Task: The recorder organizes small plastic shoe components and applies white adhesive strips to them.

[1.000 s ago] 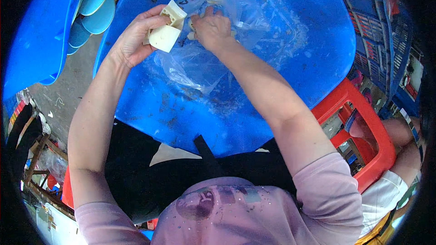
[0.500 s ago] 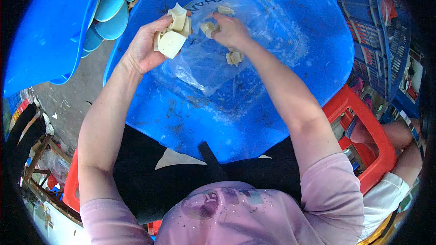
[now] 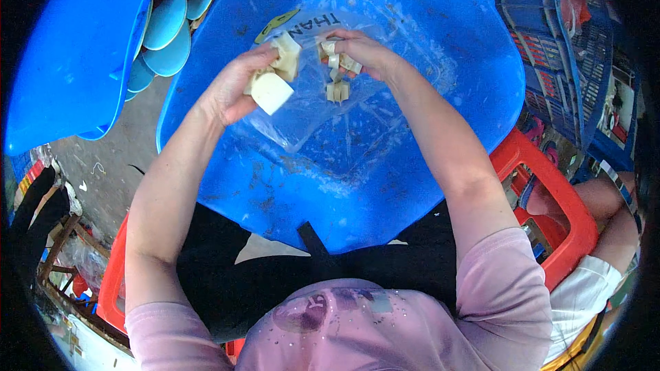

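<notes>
My left hand [image 3: 235, 88] is closed around several cream-coloured moulded plastic pieces [image 3: 273, 92], one with a flat, rounded face turned up. Opposite it, my right hand [image 3: 371, 53] grips more cream plastic pieces [image 3: 350, 64] between thumb and fingers; some of its fingertips are hidden behind them. Just below that hand a loose cream piece [image 3: 337, 91] sits over a clear plastic bag [image 3: 292, 134] with dark print. The bag is spread on a broad, scuffed blue plastic surface [image 3: 330, 216] in front of me.
A large blue tub [image 3: 69, 48] stands at left, beside a heap of pale blue rounded pieces [image 3: 165, 24]. Blue crates [image 3: 550, 41] are stacked at far right. By my right elbow is a red plastic stool [image 3: 567, 233], with another person's bare leg [image 3: 608, 209] next to it.
My right hand has drawn back toward me and now holds more pieces, including one from the far part of the bag. My left hand has moved slightly right, still holding its pieces.
</notes>
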Action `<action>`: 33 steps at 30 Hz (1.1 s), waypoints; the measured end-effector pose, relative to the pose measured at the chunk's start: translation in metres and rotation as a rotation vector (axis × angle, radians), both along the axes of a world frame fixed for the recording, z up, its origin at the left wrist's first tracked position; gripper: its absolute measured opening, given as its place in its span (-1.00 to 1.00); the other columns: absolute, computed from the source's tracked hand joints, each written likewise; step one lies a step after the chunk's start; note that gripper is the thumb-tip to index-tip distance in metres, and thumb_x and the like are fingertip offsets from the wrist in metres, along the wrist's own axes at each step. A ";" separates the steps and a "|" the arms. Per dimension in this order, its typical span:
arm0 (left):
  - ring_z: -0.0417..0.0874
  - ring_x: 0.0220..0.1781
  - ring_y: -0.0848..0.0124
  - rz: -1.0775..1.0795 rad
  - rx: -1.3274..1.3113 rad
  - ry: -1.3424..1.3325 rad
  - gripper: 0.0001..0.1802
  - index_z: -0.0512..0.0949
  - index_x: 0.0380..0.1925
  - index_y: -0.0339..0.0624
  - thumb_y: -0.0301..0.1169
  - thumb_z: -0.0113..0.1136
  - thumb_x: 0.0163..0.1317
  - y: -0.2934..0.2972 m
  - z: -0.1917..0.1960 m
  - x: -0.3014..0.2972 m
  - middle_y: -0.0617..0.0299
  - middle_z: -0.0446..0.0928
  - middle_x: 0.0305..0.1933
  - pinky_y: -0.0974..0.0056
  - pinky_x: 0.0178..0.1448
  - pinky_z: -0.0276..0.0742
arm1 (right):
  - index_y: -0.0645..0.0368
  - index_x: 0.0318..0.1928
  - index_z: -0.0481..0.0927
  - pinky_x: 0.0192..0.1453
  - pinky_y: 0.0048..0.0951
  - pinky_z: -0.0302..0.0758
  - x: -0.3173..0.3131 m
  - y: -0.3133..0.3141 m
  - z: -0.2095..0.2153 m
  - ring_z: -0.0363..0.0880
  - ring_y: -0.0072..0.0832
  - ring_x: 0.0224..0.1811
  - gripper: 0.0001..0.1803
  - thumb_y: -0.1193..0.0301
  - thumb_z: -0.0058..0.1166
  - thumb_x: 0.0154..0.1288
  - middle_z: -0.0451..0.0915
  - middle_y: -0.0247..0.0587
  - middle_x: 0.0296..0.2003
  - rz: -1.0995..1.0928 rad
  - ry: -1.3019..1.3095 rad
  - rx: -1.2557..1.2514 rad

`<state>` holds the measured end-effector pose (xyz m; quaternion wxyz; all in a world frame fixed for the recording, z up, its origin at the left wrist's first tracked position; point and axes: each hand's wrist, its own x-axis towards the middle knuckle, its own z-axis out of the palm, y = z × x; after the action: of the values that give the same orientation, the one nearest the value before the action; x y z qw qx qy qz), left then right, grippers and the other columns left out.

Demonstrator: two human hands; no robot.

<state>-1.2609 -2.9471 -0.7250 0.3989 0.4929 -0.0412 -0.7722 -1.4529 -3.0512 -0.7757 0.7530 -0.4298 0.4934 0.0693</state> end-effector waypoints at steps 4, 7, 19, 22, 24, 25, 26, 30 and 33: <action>0.51 -0.12 0.47 -0.159 0.065 -0.066 -0.52 0.23 0.22 -0.13 -0.32 -0.13 0.29 0.008 -0.030 -0.017 0.23 0.45 -0.02 0.35 -0.03 0.45 | 0.00 -0.06 0.45 -0.61 -0.49 0.35 -0.015 -0.003 -0.021 0.48 -0.59 -0.49 -0.70 0.26 -0.05 0.19 0.56 -0.33 -0.38 -0.056 -0.147 0.155; 0.53 -0.13 0.41 -0.134 0.106 -0.188 -0.40 0.06 0.31 0.00 -0.32 -0.08 0.27 0.009 -0.040 -0.022 0.20 0.44 0.02 0.27 -0.09 0.52 | 0.04 -0.03 0.43 -0.64 -0.55 0.33 -0.027 -0.009 -0.026 0.49 -0.59 -0.50 -0.68 0.26 -0.06 0.22 0.59 -0.32 -0.37 -0.228 -0.228 0.263; 0.55 -0.43 0.34 0.102 0.033 0.090 -0.56 0.36 0.05 -0.21 -0.21 -0.16 0.24 -0.007 -0.020 0.011 0.05 0.51 -0.24 0.31 -0.42 0.52 | -0.02 0.19 0.28 -0.55 -0.49 0.54 -0.026 -0.014 0.010 0.59 -0.48 -0.29 -0.48 0.23 -0.02 0.21 0.52 -0.20 -0.12 -0.060 -0.371 0.312; 0.54 -0.48 0.34 0.093 -0.044 0.141 -0.56 0.37 0.02 -0.19 -0.16 -0.15 0.23 -0.012 -0.010 0.007 0.03 0.52 -0.25 0.32 -0.50 0.48 | 0.00 0.19 0.28 -0.57 -0.50 0.48 -0.018 -0.014 0.013 0.57 -0.47 -0.30 -0.50 0.25 -0.05 0.23 0.51 -0.20 -0.12 -0.017 -0.582 0.249; 0.53 -0.48 0.33 0.167 -0.017 0.084 -0.55 0.36 0.03 -0.16 -0.15 -0.14 0.23 -0.015 -0.005 0.002 0.05 0.52 -0.26 0.32 -0.49 0.48 | 0.02 0.20 0.28 -0.60 -0.53 0.39 -0.015 -0.019 0.022 0.53 -0.47 -0.34 -0.50 0.26 -0.08 0.24 0.52 -0.21 -0.18 -0.056 -0.676 0.305; 0.53 -0.48 0.33 0.167 -0.018 0.083 -0.55 0.36 0.03 -0.16 -0.15 -0.14 0.23 -0.015 -0.004 0.002 0.05 0.52 -0.26 0.32 -0.49 0.48 | 0.02 0.20 0.28 -0.60 -0.53 0.39 -0.013 -0.018 0.027 0.53 -0.47 -0.34 -0.50 0.26 -0.08 0.24 0.52 -0.21 -0.18 -0.055 -0.677 0.304; 0.54 -0.46 0.32 0.168 -0.031 0.088 -0.55 0.36 0.04 -0.16 -0.15 -0.14 0.23 -0.015 -0.004 0.001 0.05 0.52 -0.25 0.32 -0.48 0.48 | 0.02 0.20 0.28 -0.61 -0.54 0.34 -0.010 -0.017 0.032 0.51 -0.48 -0.37 -0.50 0.25 -0.08 0.24 0.52 -0.21 -0.21 -0.089 -0.647 0.273; 0.55 -0.39 0.31 0.189 -0.050 0.131 -0.54 0.36 0.05 -0.15 -0.15 -0.13 0.23 -0.016 0.001 0.002 0.06 0.52 -0.22 0.31 -0.45 0.47 | 0.04 0.15 0.33 -0.58 -0.57 0.41 -0.003 -0.014 0.037 0.50 -0.54 -0.48 -0.54 0.29 -0.06 0.22 0.54 -0.24 -0.29 -0.159 -0.611 0.247; 0.55 -0.35 0.30 0.244 -0.014 0.094 -0.55 0.38 0.04 -0.14 -0.15 -0.11 0.22 -0.020 0.007 -0.005 0.08 0.52 -0.19 0.30 -0.43 0.47 | 0.03 0.14 0.34 -0.60 -0.57 0.41 -0.002 -0.014 0.034 0.49 -0.56 -0.51 -0.56 0.31 -0.07 0.22 0.54 -0.26 -0.31 -0.157 -0.621 0.234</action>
<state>-1.2658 -2.9667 -0.7181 0.4946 0.4546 0.0327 -0.7400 -1.4552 -3.0650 -0.7419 0.9145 -0.3018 0.2610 -0.0667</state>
